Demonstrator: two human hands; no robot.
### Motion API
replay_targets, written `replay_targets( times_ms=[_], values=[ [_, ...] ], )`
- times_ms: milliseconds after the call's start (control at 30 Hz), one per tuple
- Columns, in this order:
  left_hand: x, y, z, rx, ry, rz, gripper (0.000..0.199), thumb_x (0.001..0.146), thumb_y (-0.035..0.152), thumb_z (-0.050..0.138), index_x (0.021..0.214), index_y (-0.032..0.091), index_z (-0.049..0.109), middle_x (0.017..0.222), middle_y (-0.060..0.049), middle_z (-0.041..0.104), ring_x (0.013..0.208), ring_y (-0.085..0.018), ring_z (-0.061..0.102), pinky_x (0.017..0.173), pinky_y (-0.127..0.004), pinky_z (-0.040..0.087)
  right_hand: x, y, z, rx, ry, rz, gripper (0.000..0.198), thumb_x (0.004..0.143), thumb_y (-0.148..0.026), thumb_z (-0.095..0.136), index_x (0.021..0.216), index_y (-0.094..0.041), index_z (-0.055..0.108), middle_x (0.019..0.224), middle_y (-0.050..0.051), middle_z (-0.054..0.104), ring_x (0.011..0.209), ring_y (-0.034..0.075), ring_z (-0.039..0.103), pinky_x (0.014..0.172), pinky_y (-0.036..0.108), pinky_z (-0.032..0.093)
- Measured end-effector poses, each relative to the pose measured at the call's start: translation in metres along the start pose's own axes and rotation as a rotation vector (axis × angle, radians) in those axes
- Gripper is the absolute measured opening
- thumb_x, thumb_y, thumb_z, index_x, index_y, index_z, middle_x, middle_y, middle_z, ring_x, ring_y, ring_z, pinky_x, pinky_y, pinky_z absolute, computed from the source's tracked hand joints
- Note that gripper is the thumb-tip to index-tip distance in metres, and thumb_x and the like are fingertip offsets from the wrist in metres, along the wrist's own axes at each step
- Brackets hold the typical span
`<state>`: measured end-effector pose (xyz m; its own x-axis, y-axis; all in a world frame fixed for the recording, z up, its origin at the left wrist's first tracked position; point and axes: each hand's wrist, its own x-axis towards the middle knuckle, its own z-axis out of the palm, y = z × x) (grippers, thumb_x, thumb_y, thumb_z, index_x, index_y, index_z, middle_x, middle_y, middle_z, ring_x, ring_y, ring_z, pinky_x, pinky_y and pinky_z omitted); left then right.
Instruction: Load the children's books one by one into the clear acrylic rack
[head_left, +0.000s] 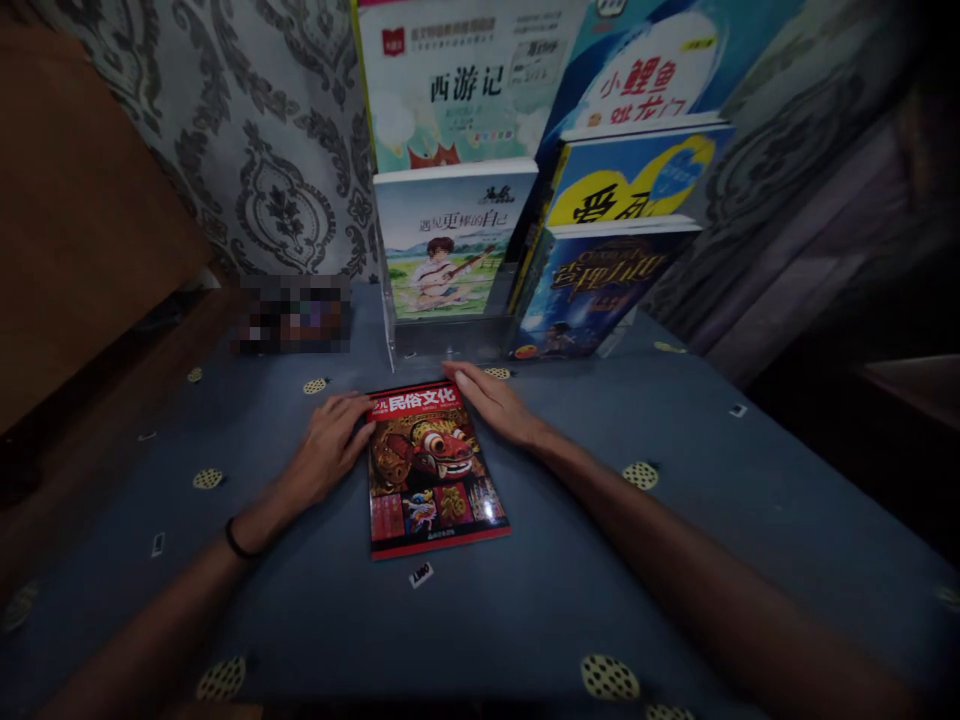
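A red and black book with a painted mask on its cover lies flat on the blue tablecloth. My left hand rests at its upper left edge, fingers stretched out and the thumb touching the cover's side. Along the upper right edge lies my right hand, its fingers extended toward the top corner. Neither hand is wrapped around the book. A black band circles my left wrist.
Behind the book stands a clear rack with several upright books, among them a guitar-player cover and a dark blue book. A blurred patch is at the back left. Patterned curtain hangs behind.
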<state>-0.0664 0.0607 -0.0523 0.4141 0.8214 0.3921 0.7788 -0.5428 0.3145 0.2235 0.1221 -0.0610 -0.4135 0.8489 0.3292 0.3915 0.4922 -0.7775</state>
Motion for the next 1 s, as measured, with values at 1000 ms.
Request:
replay_targets(
  times_ms=[1000],
  values=[
    [0.066,0.053,0.032,0.029,-0.32,0.306,0.046,0.106,0.041,0.036,0.14,0.017,0.056,0.149,-0.012,0.056,0.147,-0.027,0.04,0.118,-0.052,0.034,0.002,-0.004,-0.004,0.029,-0.026,-0.014,0.059,0.103,-0.062,0.031,0.139,-0.022,0.055,0.142,0.01,0.062,0.13,0.023,0.057,0.114,0.046,0.041]
  ],
)
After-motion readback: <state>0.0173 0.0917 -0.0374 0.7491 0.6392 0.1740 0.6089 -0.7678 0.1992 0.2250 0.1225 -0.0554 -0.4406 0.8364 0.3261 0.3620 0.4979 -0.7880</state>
